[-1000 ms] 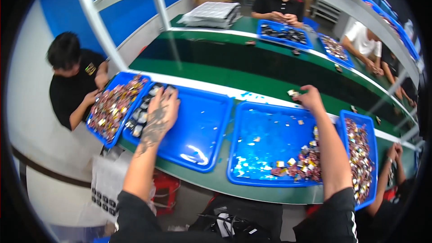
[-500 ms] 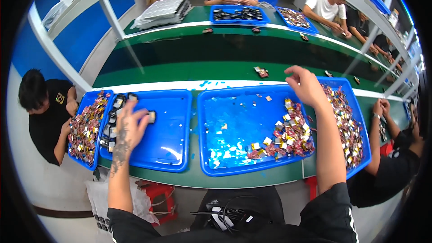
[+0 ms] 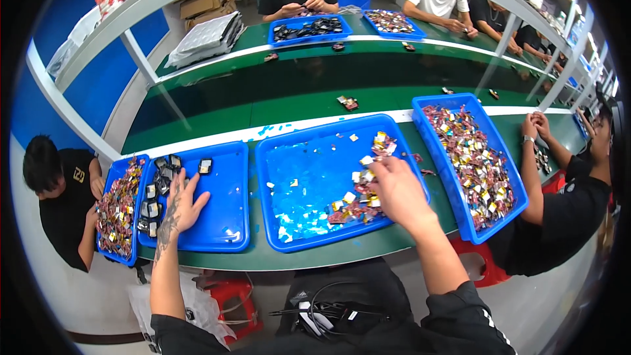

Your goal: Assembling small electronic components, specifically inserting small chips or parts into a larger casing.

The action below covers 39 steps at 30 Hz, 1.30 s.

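My left hand is open, fingers spread, above a blue tray. Several black squarish parts are bunched along that tray's left side, partly under the hand. Beyond my fingertips one black part with a pale face lies by itself. My right hand reaches into the wider middle tray, its fingers bent together at a heap of small reddish parts with white and yellow pieces. The fingertips are among these parts; whatever they pinch is hidden. Bluish film scraps cover the tray's left half.
At the right a blue tray is heaped with similar reddish parts; a narrow tray of them stands far left. Across the front runs a green conveyor with a few parts. White frame bars rise beyond; co-workers sit around.
My right hand has come down from the middle tray's far right edge into the heap. The left hand has drawn back from the lone black part. The whole view has shifted.
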Each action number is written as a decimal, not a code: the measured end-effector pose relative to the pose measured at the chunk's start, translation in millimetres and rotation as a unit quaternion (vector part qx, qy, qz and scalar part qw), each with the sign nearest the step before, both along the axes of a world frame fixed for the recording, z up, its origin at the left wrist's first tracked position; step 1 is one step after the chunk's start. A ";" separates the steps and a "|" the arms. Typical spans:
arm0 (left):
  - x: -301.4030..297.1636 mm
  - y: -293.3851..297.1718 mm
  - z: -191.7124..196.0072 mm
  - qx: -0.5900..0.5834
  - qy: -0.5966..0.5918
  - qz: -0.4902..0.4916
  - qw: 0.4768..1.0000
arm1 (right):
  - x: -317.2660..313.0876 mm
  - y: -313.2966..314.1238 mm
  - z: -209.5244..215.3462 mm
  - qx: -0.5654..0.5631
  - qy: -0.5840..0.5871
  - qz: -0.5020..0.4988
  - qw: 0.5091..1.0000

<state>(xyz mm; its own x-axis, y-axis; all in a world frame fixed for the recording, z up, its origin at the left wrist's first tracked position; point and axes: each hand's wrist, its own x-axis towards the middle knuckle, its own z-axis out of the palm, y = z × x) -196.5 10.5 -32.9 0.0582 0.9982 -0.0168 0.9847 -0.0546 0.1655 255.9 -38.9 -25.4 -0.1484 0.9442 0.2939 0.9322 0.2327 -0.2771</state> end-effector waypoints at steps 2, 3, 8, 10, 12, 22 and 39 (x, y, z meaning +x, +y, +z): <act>14.3 -4.1 2.6 -0.010 -0.040 -0.024 0.999 | -3.2 -1.5 1.4 0.014 0.016 0.013 1.000; 23.0 -5.4 5.3 -0.002 -0.040 -0.038 0.998 | -2.9 -3.5 6.5 0.011 0.067 0.042 0.997; 7.0 -18.9 23.1 0.106 -0.214 -0.007 0.971 | 40.5 2.4 20.1 0.033 -0.034 -0.029 0.998; -26.0 -16.9 32.5 0.165 -0.122 0.045 0.978 | 64.3 5.6 14.1 -0.023 -0.128 -0.070 0.989; -55.5 6.3 9.3 0.249 0.032 0.055 0.966 | 73.5 1.5 3.8 -0.027 -0.186 -0.088 0.978; -36.5 16.2 -23.6 0.044 0.025 0.061 0.997 | 74.9 4.5 -7.1 0.011 -0.182 -0.126 0.975; -66.8 39.3 -21.0 0.013 -0.014 0.107 0.994 | 81.3 50.9 32.5 -0.179 -0.053 -0.048 0.981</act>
